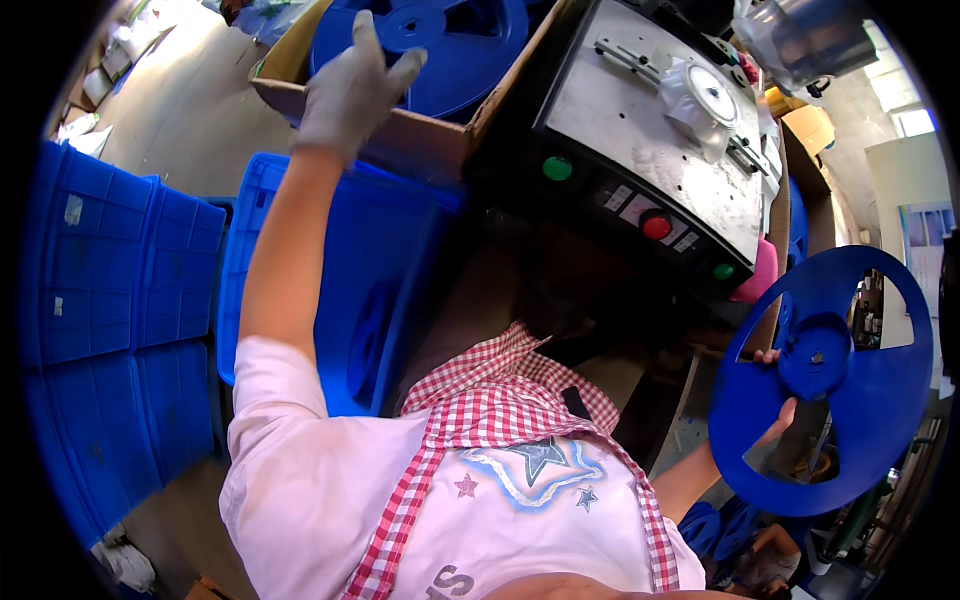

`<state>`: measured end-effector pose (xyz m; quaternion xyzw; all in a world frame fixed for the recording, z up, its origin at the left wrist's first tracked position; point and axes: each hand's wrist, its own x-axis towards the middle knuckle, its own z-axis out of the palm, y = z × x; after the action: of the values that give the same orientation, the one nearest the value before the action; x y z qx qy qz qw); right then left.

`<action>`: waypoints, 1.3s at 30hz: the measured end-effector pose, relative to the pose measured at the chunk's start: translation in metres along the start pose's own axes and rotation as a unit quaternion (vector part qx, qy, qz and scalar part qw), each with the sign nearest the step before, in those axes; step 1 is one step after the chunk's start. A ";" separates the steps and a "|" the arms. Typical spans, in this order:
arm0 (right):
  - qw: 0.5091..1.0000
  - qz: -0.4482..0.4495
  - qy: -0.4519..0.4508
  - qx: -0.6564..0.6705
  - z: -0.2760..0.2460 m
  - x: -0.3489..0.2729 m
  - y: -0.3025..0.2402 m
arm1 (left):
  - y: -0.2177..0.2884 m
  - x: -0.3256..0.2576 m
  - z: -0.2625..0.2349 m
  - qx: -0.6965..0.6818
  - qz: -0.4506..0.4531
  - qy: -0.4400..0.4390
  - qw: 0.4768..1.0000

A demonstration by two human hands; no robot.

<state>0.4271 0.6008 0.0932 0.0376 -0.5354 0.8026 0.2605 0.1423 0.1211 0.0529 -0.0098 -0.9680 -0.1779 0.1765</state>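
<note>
On the right, my bare right hand (782,412) grips a blue plastic reel (815,358) near its hub, fingers partly hidden behind it. The reel is held up on edge, its flange with large cutouts facing me. My left hand (352,100), in a grey glove, reaches far out at the upper left with thumb and fingers apart. Beneath its fingers, another blue reel (455,70) lies in an open cardboard box (420,140). Whether the fingertips touch that reel, I cannot tell.
Ahead stands a machine with a metal top (630,110), a white round piece (712,95) and green and red buttons (655,225). Below my left arm is an open blue bin (345,230). Stacked blue crates (120,270) line the left. Another person (770,560) shows at the lower right.
</note>
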 end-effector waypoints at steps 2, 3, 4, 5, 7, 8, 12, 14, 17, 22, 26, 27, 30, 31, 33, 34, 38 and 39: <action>1.000 -0.026 -0.007 -0.001 -0.013 0.002 -0.002 | -0.001 0.071 0.025 0.082 -0.098 -0.100 0.987; 0.999 -0.040 0.016 -0.015 -0.016 0.000 -0.003 | 0.004 0.096 0.040 0.096 -0.155 -0.153 0.971; 0.997 -0.049 0.043 -0.031 -0.017 -0.005 -0.004 | 0.018 0.107 0.053 0.112 -0.201 -0.176 0.957; 0.995 -0.058 0.068 -0.047 -0.021 -0.007 -0.007 | 0.029 0.116 0.065 0.127 -0.248 -0.197 0.940; 0.991 -0.073 0.083 -0.081 -0.040 -0.011 -0.010 | 0.038 0.128 0.093 0.060 -0.290 -0.203 0.933; 0.989 -0.076 0.090 -0.087 -0.045 -0.011 -0.010 | 0.035 0.131 0.103 0.027 -0.315 -0.203 0.927; 0.984 -0.083 0.122 -0.101 -0.052 -0.025 -0.009 | 0.036 0.130 0.110 -0.059 -0.384 -0.158 0.908; 0.988 -0.076 0.100 -0.086 -0.049 -0.023 -0.012 | 0.032 0.125 0.088 -0.106 -0.384 -0.148 0.905; 0.995 -0.059 0.069 -0.043 -0.049 -0.018 -0.013 | 0.037 0.108 0.035 -0.222 -0.339 -0.094 0.909; 0.993 0.020 0.012 0.114 -0.008 -0.015 0.001 | 0.071 0.025 -0.032 -0.564 -0.004 -0.003 0.826; 0.995 0.070 -0.065 0.023 0.031 0.002 0.031 | 0.174 -0.103 -0.024 -0.721 0.139 -0.083 0.674; 0.994 0.076 -0.072 -0.036 0.048 0.004 0.039 | 0.196 -0.130 -0.015 -0.737 0.147 -0.100 0.653; 0.977 0.085 -0.160 -0.108 0.086 0.000 0.027 | 0.240 -0.191 -0.003 -0.765 0.054 -0.131 0.629; 0.972 0.008 -0.149 -0.183 0.088 -0.002 0.032 | 0.246 -0.204 -0.002 -0.765 0.048 -0.141 0.626; 0.974 -0.004 -0.125 -0.188 0.072 0.004 0.049 | 0.250 -0.206 0.034 -0.748 0.056 -0.160 0.642; 0.972 -0.013 -0.116 -0.204 0.072 0.000 0.045 | 0.247 -0.204 0.034 -0.686 0.103 -0.181 0.697; 0.969 -0.013 -0.101 -0.223 0.073 -0.009 0.038 | 0.262 -0.210 0.005 -0.659 0.133 -0.200 0.713; 0.970 -0.003 -0.095 -0.224 0.068 -0.009 0.039 | 0.269 -0.213 0.005 -0.710 0.095 -0.192 0.670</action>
<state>0.4023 0.5260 0.0864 0.0564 -0.7240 0.6538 0.2127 0.3620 0.3841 0.0662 -0.2584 -0.5554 -0.7883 -0.0578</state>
